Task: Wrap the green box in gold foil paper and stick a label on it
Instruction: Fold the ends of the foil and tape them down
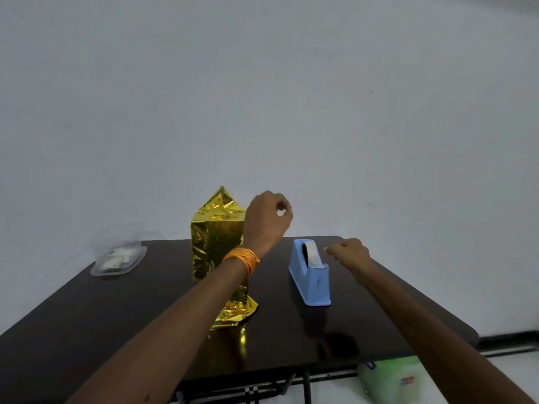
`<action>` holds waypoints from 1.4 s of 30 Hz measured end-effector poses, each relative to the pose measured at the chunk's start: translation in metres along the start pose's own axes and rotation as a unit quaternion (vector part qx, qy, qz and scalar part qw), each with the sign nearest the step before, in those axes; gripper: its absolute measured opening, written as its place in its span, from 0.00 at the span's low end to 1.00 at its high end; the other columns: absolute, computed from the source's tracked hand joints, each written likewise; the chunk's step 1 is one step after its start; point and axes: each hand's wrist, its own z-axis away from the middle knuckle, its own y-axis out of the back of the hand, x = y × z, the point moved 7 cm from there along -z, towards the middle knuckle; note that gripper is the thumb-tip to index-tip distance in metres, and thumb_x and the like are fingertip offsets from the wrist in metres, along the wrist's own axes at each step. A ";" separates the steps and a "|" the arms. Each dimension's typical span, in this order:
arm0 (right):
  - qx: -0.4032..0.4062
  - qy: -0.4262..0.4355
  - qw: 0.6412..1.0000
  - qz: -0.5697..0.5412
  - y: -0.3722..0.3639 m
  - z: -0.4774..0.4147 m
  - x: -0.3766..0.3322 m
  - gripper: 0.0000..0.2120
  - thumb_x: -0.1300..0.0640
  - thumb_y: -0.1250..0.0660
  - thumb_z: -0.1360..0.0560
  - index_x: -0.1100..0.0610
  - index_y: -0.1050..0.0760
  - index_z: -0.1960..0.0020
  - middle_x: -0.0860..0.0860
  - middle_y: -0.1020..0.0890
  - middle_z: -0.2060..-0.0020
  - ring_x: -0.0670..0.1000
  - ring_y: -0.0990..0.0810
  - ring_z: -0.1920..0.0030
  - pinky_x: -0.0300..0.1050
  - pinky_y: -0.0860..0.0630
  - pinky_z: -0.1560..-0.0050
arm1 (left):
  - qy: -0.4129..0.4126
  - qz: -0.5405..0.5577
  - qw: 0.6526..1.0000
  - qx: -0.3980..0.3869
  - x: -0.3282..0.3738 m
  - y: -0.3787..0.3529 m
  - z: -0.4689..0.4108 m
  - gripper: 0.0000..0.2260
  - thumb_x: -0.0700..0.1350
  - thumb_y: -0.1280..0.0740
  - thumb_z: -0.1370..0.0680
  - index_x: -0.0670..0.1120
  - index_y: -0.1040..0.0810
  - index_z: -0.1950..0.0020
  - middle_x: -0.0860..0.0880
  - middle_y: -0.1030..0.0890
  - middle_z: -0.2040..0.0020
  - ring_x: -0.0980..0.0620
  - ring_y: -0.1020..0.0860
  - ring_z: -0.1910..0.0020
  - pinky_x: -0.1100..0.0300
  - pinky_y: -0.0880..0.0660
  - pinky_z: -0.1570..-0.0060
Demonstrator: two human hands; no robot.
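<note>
On the dark table (pixel 116 316), near its middle, the gold-foil-wrapped box (pixel 217 243) is standing upright, its foil gathering to a peak on top and spreading loose at the base. I am holding my left hand (pixel 267 220) raised just beside the box's upper right corner, fingers curling toward the thumb; whether they are pinching anything I cannot tell. My right hand (pixel 348 253) is hovering just right of the blue tape dispenser (pixel 310 281), fingertips curling in near the tape roll (pixel 312 253), and I cannot tell if they are gripping tape. A clear plastic container (pixel 118 258) is sitting at the table's far left corner.
</note>
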 end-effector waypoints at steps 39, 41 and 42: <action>0.006 -0.066 0.986 -0.151 -0.020 0.048 0.029 0.11 0.63 0.26 0.27 0.64 0.22 0.66 0.58 0.19 0.65 0.40 0.31 0.83 0.31 0.37 0.81 | 0.176 0.060 0.943 -0.276 -0.053 -0.145 0.086 0.19 0.46 0.20 0.33 0.38 0.18 0.48 0.40 0.16 0.50 0.44 0.17 0.53 0.48 0.18 0.55; 0.004 -0.055 0.990 -0.131 -0.024 0.048 0.038 0.13 0.62 0.26 0.26 0.62 0.23 0.68 0.59 0.18 0.65 0.39 0.30 0.82 0.31 0.36 0.81 | 0.175 0.066 0.943 -0.276 -0.053 -0.146 0.087 0.19 0.46 0.20 0.32 0.38 0.19 0.47 0.41 0.17 0.50 0.44 0.17 0.53 0.50 0.17 0.57; 0.010 -0.039 0.993 -0.107 -0.024 0.048 0.038 0.14 0.60 0.26 0.26 0.61 0.23 0.69 0.58 0.17 0.65 0.40 0.28 0.79 0.32 0.36 0.79 | 0.176 0.068 0.942 -0.277 -0.053 -0.147 0.088 0.19 0.46 0.20 0.32 0.38 0.19 0.46 0.41 0.17 0.49 0.44 0.18 0.53 0.50 0.17 0.58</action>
